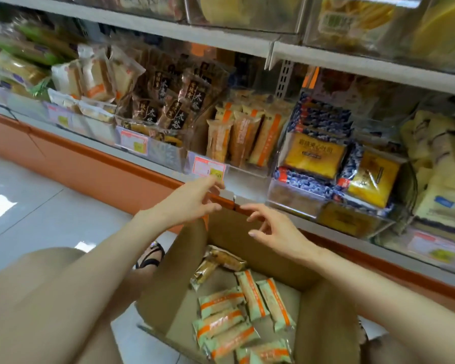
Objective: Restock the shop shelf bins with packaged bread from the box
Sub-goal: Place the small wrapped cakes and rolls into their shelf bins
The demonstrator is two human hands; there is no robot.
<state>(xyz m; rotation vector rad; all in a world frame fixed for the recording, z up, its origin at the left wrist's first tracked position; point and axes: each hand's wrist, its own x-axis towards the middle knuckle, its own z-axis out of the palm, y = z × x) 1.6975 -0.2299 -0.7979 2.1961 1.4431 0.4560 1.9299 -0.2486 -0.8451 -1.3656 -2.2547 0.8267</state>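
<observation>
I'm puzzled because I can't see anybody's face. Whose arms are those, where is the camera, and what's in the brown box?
The camera sits on a person's head and looks down, so you see only their arms. The left hand and the right hand reach out above an open cardboard box beside the shelf. Both hands are open and hold nothing. In the box lie bread packets with orange stripes. Packets that look the same stand in a clear bin on the shelf ahead, next to a pink price tag.
</observation>
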